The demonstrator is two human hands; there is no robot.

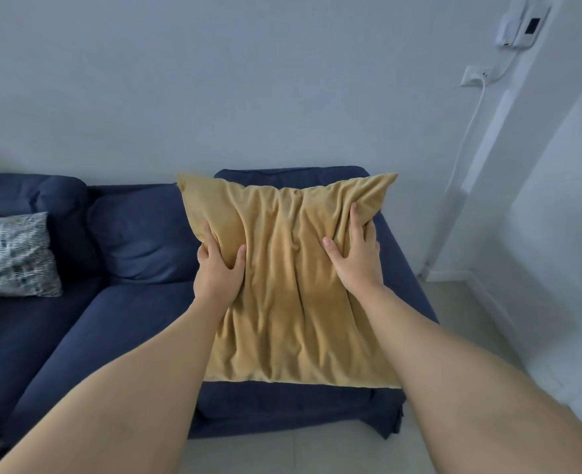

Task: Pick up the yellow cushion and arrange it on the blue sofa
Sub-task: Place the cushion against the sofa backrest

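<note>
Single head-worn wide-angle view, forward and down, close over the blue sofa (77, 330).

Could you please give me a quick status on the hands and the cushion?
Left hand and right hand both gripping yellow cushion. Cushion held over blue sofa. Nothing blocking.

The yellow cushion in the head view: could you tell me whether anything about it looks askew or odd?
The yellow cushion is heavily creased and limp, gripped by the left hand and right hand over the blue sofa; not spilled or visibly damaged.
</note>
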